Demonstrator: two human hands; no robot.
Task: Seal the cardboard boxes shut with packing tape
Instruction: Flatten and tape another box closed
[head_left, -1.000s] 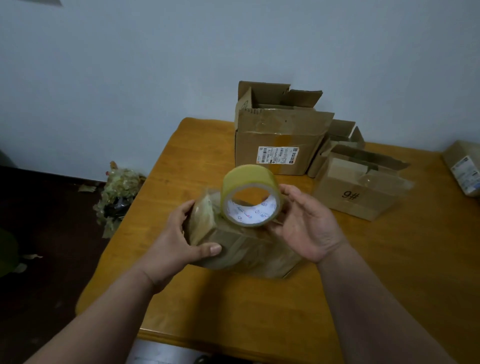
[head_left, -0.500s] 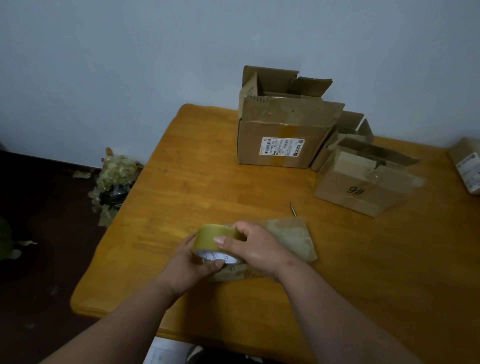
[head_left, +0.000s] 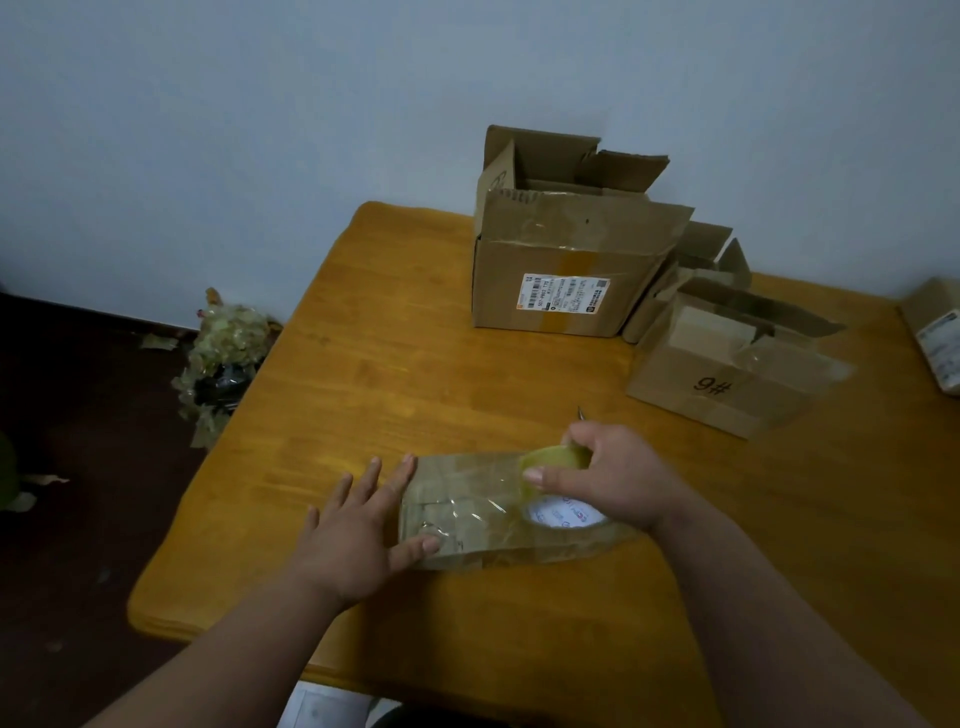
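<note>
Tape being run across box (head_left: 467, 512) near table's front edge: roll (head_left: 553, 460) gripped by right hand (head_left: 613, 475); left hand (head_left: 358, 535) flat, fingers straight, steadying box. Next: pull thru to far end, cut.

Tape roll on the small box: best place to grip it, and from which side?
Grip the tape roll across its outer band, from above and the right, as the right hand does: thumb on the near rim, fingers over the far rim. It stands on edge on the flat box, its core facing the person, so the band is free. The left hand steadies the box's left end.
</note>
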